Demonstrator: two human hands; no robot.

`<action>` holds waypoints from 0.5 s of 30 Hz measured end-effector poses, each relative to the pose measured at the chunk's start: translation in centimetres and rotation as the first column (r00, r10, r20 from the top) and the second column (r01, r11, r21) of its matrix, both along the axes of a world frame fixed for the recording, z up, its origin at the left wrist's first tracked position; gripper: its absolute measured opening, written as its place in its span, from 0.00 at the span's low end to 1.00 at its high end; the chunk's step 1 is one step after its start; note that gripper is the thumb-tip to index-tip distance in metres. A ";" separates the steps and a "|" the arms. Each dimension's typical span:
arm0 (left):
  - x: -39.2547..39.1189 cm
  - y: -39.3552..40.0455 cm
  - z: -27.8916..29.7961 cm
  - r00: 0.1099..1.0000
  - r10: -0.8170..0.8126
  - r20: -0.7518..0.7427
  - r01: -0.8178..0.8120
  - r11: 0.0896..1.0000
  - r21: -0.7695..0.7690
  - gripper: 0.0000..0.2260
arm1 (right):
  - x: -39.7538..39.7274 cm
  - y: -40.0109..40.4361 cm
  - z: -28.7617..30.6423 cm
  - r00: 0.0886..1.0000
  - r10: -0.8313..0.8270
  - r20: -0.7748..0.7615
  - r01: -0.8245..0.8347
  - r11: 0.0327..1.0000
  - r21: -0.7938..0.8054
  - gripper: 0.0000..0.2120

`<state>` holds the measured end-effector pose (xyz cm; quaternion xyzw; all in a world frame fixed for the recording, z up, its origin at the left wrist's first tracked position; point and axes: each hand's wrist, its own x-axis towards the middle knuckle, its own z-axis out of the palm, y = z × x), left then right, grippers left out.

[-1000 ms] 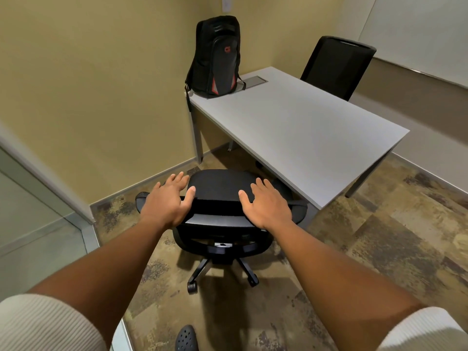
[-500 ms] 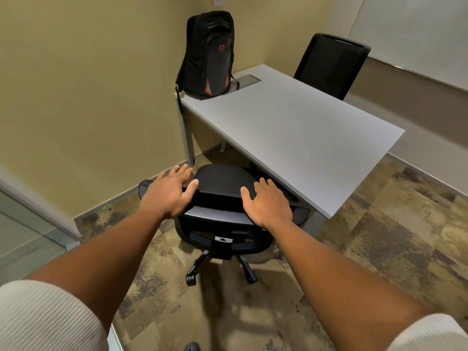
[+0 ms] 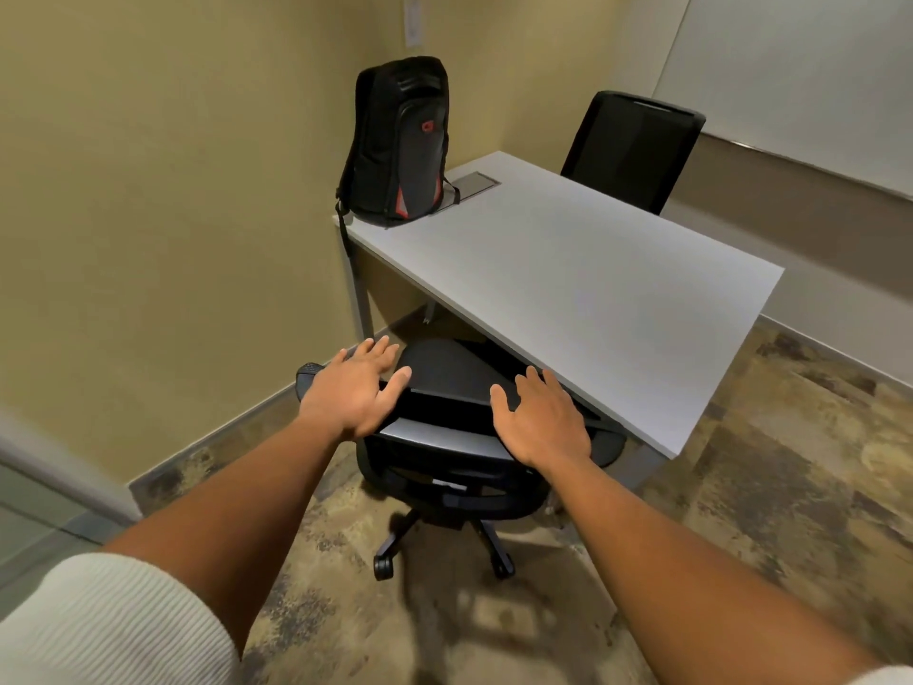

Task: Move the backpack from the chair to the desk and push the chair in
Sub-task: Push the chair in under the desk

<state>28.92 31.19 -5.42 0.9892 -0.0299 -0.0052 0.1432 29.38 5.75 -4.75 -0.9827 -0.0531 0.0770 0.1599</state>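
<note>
A black backpack (image 3: 397, 140) with red accents stands upright on the far left corner of the grey desk (image 3: 583, 299), leaning near the wall. A black wheeled office chair (image 3: 444, 422) sits at the desk's near edge, its seat partly under the desktop. My left hand (image 3: 353, 395) lies flat on the left top of the chair's backrest, fingers spread. My right hand (image 3: 541, 417) rests flat on the right top of the backrest, close to the desk edge. Neither hand curls around the backrest.
A second black chair (image 3: 635, 150) stands behind the desk's far side. A yellow wall runs along the left, a whiteboard (image 3: 815, 76) on the right wall, a glass panel (image 3: 29, 506) at the lower left. Patterned carpet lies around the chair.
The chair has rolled forward, its seat going further under the desk, with both hands staying flat on the backrest. I have stepped closer to the desk.
</note>
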 end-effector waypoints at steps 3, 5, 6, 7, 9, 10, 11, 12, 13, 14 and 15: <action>1.4 0.8 0.0 1.000 -0.022 -0.003 0.022 1.000 0.003 0.29 | 0.9 0.8 0.0 1.000 -0.024 0.000 0.024 1.000 0.010 0.32; 2.3 1.2 -0.1 0.999 -0.036 -0.008 0.036 0.999 0.006 0.29 | 1.5 1.2 0.0 0.999 -0.041 0.003 0.041 0.999 0.009 0.32; 2.8 1.4 -0.1 0.999 -0.042 -0.011 0.042 0.999 0.011 0.30 | 1.8 1.4 0.0 0.999 -0.047 0.006 0.047 0.999 0.006 0.33; 3.4 1.6 -0.1 0.999 -0.048 -0.014 0.048 0.999 0.016 0.30 | 2.2 1.6 0.0 0.999 -0.052 0.010 0.052 0.999 0.005 0.33; 4.3 2.1 -0.2 0.998 -0.060 -0.017 0.061 0.998 0.021 0.31 | 2.9 2.1 -0.2 0.998 -0.056 0.019 0.056 0.998 0.007 0.33; 4.8 2.3 -0.2 0.998 -0.066 -0.021 0.067 0.998 0.020 0.31 | 3.2 2.3 -0.3 0.998 -0.055 0.024 0.055 0.998 0.004 0.33; 5.1 2.4 -0.2 0.997 -0.072 -0.027 0.072 0.997 0.019 0.30 | 3.4 2.4 -0.4 0.998 -0.053 0.023 0.053 0.999 -0.002 0.33; 5.4 2.5 -0.3 0.997 -0.076 -0.030 0.077 0.997 0.020 0.30 | 3.6 2.5 -0.5 0.998 -0.054 0.020 0.055 0.998 -0.007 0.33; 5.8 2.6 -0.2 0.996 -0.082 -0.031 0.082 0.996 0.022 0.30 | 4.0 2.5 -0.5 0.998 -0.060 0.017 0.060 0.998 -0.007 0.33; 6.2 2.7 -0.2 0.996 -0.086 -0.032 0.087 0.996 0.022 0.30 | 4.4 2.6 -0.5 0.998 -0.067 0.010 0.067 0.998 -0.006 0.33; 6.6 2.8 -0.2 0.996 -0.090 -0.030 0.090 0.996 0.021 0.30 | 4.8 2.7 -0.6 0.997 -0.071 0.007 0.071 0.997 -0.007 0.33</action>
